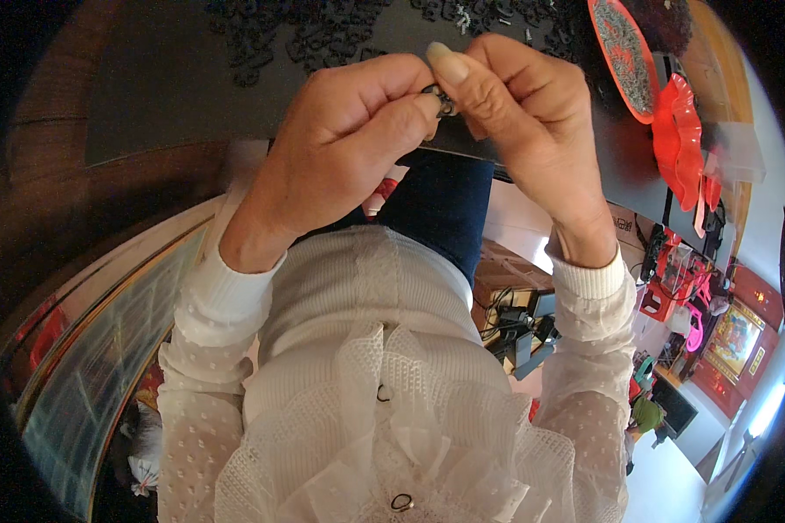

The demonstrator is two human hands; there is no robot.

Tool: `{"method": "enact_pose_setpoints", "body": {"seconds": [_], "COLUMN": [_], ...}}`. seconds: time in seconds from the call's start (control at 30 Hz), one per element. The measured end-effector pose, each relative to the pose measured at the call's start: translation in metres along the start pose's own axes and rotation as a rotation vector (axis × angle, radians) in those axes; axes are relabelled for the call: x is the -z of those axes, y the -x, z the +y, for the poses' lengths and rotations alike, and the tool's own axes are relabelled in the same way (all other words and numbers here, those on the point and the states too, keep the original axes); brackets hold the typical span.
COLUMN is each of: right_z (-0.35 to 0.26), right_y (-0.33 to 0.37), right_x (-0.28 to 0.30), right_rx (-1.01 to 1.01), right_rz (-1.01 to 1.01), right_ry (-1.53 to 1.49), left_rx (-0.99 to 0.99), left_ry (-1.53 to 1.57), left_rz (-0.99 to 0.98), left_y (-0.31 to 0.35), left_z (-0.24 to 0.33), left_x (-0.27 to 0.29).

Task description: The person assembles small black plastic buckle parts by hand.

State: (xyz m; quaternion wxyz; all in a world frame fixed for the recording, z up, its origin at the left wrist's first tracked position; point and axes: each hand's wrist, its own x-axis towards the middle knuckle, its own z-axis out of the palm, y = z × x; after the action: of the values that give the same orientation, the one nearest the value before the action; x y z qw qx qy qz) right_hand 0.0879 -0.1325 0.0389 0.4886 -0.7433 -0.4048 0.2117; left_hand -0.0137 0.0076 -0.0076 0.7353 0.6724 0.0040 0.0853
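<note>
You pinch a small dark metal part [445, 100] between both hands, left hand [340, 148] and right hand [523, 122] closed on it at the fingertips above the grey table [166, 87]. It looks light, stiff and easily dropped (grip its edges). More dark parts [305, 35] lie scattered beyond; a red tray [624, 57] sits to the right.

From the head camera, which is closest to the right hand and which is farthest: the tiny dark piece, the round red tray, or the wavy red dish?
1. The small dark metal piece, pinched at the right hand fingertips, with the left hand touching it too.
2. The round red tray of grey bits, up and to the right.
3. The wavy red plastic dish, farther right on the dark table.
</note>
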Motion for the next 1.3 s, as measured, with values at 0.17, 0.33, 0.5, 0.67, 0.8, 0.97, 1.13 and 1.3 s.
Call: {"method": "enact_pose_setpoints", "body": {"seconds": [0.17,0.33,0.5,0.67,0.8,0.97,1.13,1.3], "right_z": [0.003,0.004,0.008,0.008,0.010,0.011,0.010,0.010], "right_y": [0.002,0.003,0.009,0.011,0.009,0.001,0.004,0.009], "right_x": [-0.006,-0.006,0.000,0.001,-0.002,0.005,-0.004,-0.016], "right_rx": [0.084,0.129,0.107,0.171,0.224,0.297,0.278,0.332], "right_rz": [0.060,0.089,0.064,-0.011,-0.008,-0.058,-0.036,0.118], "right_ry": [0.141,0.166,0.089,0.100,0.157,0.263,0.340,0.420], "left_rx": [0.012,0.030,0.010,-0.004,-0.013,0.001,0.009,-0.020], "left_ry": [0.018,-0.014,-0.012,-0.072,-0.081,0.001,0.011,0.022], "left_rz": [0.013,0.032,-0.012,0.011,-0.023,-0.072,-0.007,0.002], "left_y": [0.000,0.000,0.000,-0.001,-0.002,-0.004,-0.002,-0.003], "left_z": [0.002,0.004,0.004,0.006,0.003,0.005,0.006,0.004], "left_x": [-0.002,-0.004,0.000,0.001,0.004,0.002,0.000,-0.003]}}
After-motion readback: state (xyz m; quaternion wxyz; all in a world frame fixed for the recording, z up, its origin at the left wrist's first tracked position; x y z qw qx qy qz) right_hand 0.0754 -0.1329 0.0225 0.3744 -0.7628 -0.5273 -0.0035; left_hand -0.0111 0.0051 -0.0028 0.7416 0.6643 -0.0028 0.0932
